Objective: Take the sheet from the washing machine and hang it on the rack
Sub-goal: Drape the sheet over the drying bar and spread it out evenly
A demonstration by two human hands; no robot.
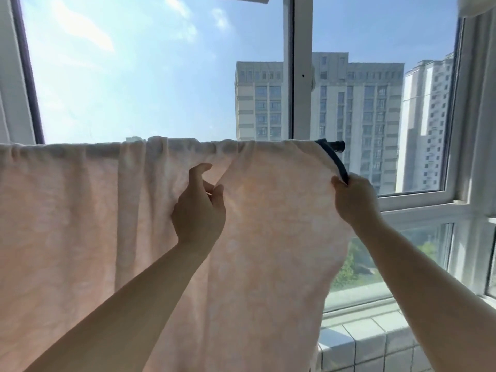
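Note:
A pale peach sheet [67,224] hangs over a horizontal rack bar, bunched in folds along the top. Only the bar's dark right end [336,144] pokes out past the cloth. My left hand [200,208] is raised against the sheet near the middle, thumb and fingers curled and pinching a fold just below the bar. My right hand [354,200] grips the sheet's right edge, which has a dark trim [332,159] running down from the bar.
A large window [300,76] with a white frame stands right behind the rack, with tall buildings outside. A tiled sill [370,342] runs along the lower right. Another white cloth hangs at the top right corner [477,6].

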